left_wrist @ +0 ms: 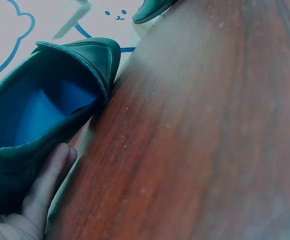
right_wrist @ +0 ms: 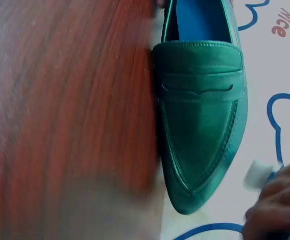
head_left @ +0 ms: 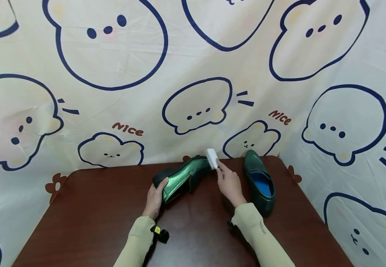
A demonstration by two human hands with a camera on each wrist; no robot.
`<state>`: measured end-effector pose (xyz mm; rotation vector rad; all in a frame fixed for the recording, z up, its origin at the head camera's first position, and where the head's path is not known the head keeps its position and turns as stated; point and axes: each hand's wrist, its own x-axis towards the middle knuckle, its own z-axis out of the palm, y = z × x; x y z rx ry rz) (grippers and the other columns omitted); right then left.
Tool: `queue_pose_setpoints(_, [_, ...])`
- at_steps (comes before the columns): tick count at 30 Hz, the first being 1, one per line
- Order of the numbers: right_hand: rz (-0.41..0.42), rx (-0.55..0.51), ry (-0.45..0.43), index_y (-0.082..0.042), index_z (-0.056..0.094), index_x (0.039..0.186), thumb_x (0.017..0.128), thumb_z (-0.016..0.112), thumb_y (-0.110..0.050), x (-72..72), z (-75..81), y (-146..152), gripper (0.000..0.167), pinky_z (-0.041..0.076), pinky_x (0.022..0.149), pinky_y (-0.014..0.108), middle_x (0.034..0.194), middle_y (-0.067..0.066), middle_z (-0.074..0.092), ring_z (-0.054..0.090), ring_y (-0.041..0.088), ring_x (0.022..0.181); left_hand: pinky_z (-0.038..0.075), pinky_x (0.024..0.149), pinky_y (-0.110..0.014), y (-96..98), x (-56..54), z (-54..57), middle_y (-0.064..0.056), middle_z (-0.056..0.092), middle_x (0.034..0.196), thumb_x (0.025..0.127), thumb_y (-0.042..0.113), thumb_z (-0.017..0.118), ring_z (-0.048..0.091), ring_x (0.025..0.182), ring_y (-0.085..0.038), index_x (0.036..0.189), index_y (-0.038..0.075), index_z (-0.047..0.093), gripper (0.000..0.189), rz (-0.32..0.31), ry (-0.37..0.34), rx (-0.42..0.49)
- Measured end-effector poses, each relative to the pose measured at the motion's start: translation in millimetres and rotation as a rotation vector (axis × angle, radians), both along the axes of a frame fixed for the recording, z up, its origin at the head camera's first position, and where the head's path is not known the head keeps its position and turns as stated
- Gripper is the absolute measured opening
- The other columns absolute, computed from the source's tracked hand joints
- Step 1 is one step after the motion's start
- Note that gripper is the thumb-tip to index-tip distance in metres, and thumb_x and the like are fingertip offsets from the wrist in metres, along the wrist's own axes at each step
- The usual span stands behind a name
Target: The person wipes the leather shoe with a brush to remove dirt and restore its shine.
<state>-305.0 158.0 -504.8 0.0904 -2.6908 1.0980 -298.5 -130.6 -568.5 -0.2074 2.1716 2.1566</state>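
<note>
A glossy green loafer [head_left: 183,177] is tilted on its side above the back of the table, its heel toward the left. My left hand [head_left: 153,199] grips it around the heel; the left wrist view shows fingers [left_wrist: 44,187] along its side and a blue insole [left_wrist: 39,107] within. Close to the toe, my right hand [head_left: 229,184] holds a small white brush [head_left: 212,158], which is blurred in the right wrist view. From the head view I cannot tell whether bristles touch leather. The matching loafer [head_left: 255,163] stands upright to the right of my right hand.
A dark brown wooden table [head_left: 89,215] lies beneath both hands. Pale cloth with bear drawings [head_left: 193,59] hangs behind the table and along its sides. A black wrist device [head_left: 161,235] sits by my left cuff.
</note>
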Motion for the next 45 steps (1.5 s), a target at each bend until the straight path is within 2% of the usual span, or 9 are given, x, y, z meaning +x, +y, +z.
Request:
queue_pose_setpoints(3, [0.105,0.032,0.012,-0.031,0.049,0.155,0.109,0.054,-0.024,0.7,-1.3,-6.6,0.047,0.044,0.057,0.031,0.095,0.013,0.074,0.052,0.018,0.058,0.033,0.118,-0.057,0.1,0.3,-0.1,-0.020,0.040,0.157,0.099,0.064,0.057,0.044,0.140,-0.038,0.160,0.005,0.028,0.090,0.002,0.021,-0.009])
queue_pose_setpoints(7, [0.167,0.126,0.007,-0.035,0.047,0.156,0.108,0.056,-0.025,1.8,-6.6,-15.8,0.049,0.040,0.052,0.029,0.060,-0.002,0.052,0.042,0.014,0.049,0.030,0.120,-0.059,-0.6,-0.1,2.6,-0.019,0.038,0.161,0.098,0.068,0.056,0.040,0.145,-0.039,0.160,0.006,0.031,0.091,0.000,0.001,-0.008])
queue_pose_setpoints(13, [0.091,0.179,0.030,-0.038,0.048,0.154,0.107,0.059,-0.027,-2.7,-16.1,-13.5,0.050,0.038,0.052,0.030,0.061,0.000,0.057,0.044,0.015,0.050,0.039,0.113,-0.055,-3.2,2.6,5.3,-0.017,0.049,0.149,0.096,0.073,0.052,0.051,0.133,-0.036,0.149,0.005,0.045,0.087,-0.007,-0.064,0.008])
queue_pose_setpoints(20, [-0.091,0.165,0.025,-0.032,0.053,0.152,0.106,0.060,-0.027,-12.0,-17.1,-1.2,0.047,0.042,0.054,0.034,0.097,0.016,0.076,0.052,0.018,0.056,0.050,0.088,-0.038,-4.2,0.5,8.2,-0.009,0.064,0.109,0.096,0.075,0.051,0.062,0.095,-0.025,0.123,0.007,0.062,0.074,0.006,-0.064,0.011])
queue_pose_setpoints(25, [-0.190,0.181,-0.057,-0.024,0.051,0.154,0.107,0.057,-0.025,-14.9,-17.5,3.5,0.047,0.052,0.060,0.041,0.109,0.019,0.076,0.063,0.025,0.066,0.051,0.082,-0.034,-3.2,-1.4,7.1,-0.002,0.065,0.095,0.097,0.071,0.053,0.062,0.084,-0.020,0.120,0.006,0.062,0.070,0.006,-0.066,0.023])
queue_pose_setpoints(31, [-0.095,0.021,-0.039,-0.024,0.047,0.157,0.110,0.053,-0.022,-12.2,-18.3,3.0,0.048,0.050,0.064,0.040,0.131,0.021,0.069,0.059,0.025,0.068,0.051,0.082,-0.034,-3.4,-2.3,4.6,0.000,0.065,0.094,0.100,0.067,0.052,0.062,0.083,-0.018,0.123,0.006,0.061,0.066,0.000,-0.079,0.048])
queue_pose_setpoints(35, [0.053,-0.004,0.055,-0.031,0.049,0.155,0.109,0.054,-0.023,-11.0,-16.0,-5.8,0.047,0.044,0.064,0.035,0.102,0.017,0.075,0.048,0.018,0.061,0.051,0.084,-0.033,-3.6,-2.0,5.3,0.000,0.065,0.097,0.100,0.066,0.053,0.063,0.085,-0.018,0.124,0.007,0.061,0.065,0.004,-0.081,0.048])
queue_pose_setpoints(39, [0.165,0.089,0.087,-0.035,0.049,0.154,0.109,0.056,-0.024,-10.1,-13.7,-16.7,0.047,0.043,0.060,0.031,0.063,0.000,0.058,0.043,0.014,0.053,0.051,0.084,-0.033,-3.7,-1.9,5.7,-0.001,0.066,0.097,0.098,0.068,0.055,0.063,0.085,-0.018,0.124,0.006,0.062,0.067,0.010,-0.077,0.037])
queue_pose_setpoints(45, [0.077,0.181,0.114,-0.033,0.052,0.153,0.107,0.059,-0.025,-12.8,-16.4,-15.4,0.047,0.043,0.054,0.032,0.068,0.002,0.066,0.050,0.015,0.054,0.051,0.084,-0.033,-2.3,0.5,6.7,-0.002,0.066,0.102,0.100,0.068,0.052,0.063,0.087,-0.018,0.128,0.006,0.060,0.069,-0.013,-0.081,0.041])
